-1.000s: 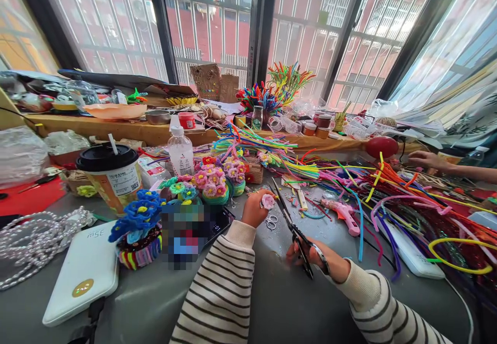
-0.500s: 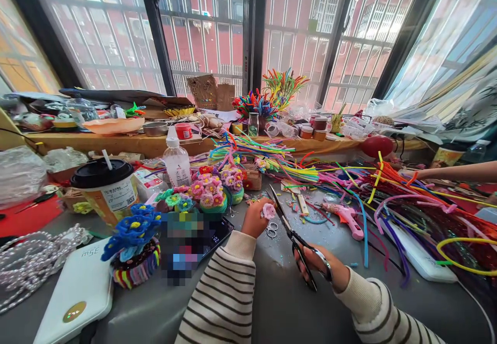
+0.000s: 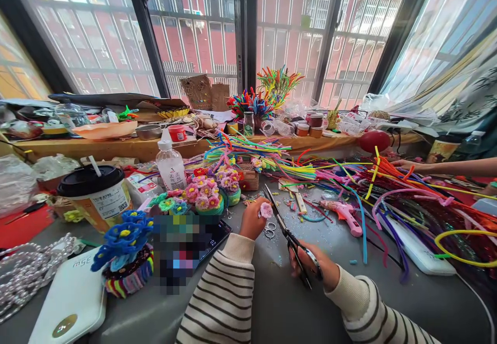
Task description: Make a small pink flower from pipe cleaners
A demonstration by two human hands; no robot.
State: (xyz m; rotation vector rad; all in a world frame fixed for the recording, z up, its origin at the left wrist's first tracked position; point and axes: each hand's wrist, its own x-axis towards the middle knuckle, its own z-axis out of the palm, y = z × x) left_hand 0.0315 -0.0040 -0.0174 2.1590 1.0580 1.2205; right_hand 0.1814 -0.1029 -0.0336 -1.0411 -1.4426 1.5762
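Observation:
My left hand [image 3: 251, 219] is closed around a small pale-pink pipe-cleaner flower [image 3: 266, 210], which faces right between the fingertips. In my right hand [image 3: 315, 265] is a large pair of black-handled scissors [image 3: 285, 230], its blades pointing up and away beside the flower. The blades look nearly closed, and I cannot tell if they touch the flower. A smaller pair of white-handled scissors [image 3: 269, 230] lies on the grey table just past my left hand. Left of it stand bunches of pink pipe-cleaner flowers [image 3: 202, 193] and a pot of blue flowers [image 3: 126, 235].
A pink glue gun [image 3: 345, 214] lies to the right, near heaped pipe cleaners [image 3: 411, 204]. Another person's hand [image 3: 411, 166] reaches in at far right. A lidded drink cup [image 3: 97, 194], clear bottle [image 3: 171, 165], phone [image 3: 213, 238] and white power bank [image 3: 68, 297] stand or lie left.
The view has shifted slightly to the right. My right hand and the scissors have come a little closer to my left hand. The other person's hand reaches further left.

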